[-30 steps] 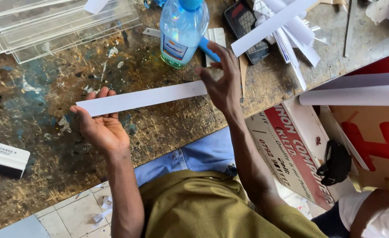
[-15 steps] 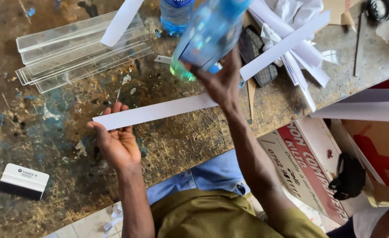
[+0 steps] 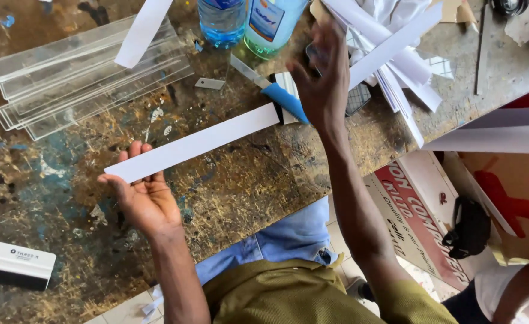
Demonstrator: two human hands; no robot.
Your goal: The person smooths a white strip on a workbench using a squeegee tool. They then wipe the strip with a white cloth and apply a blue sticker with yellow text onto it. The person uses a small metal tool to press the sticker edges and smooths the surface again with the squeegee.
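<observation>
We see a white strip (image 3: 195,144), a blue-handled knife (image 3: 279,96), clear plastic bars (image 3: 84,72), and a paint-speckled brown workbench (image 3: 246,180).

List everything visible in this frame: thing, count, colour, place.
paper strip: 1, white, across bench centre
clear plastic strips: several, transparent, stacked upper left
bottles: 2, clear blue, top centre
utility knife: 1, blue handle, by strip's right end
loose paper strips: several, white, upper right
squeegee: 1, white and black, lower left
cardboard box: 1, red and white, right of bench
left hand: holds strip's left end
right hand: raised above knife, empty
</observation>
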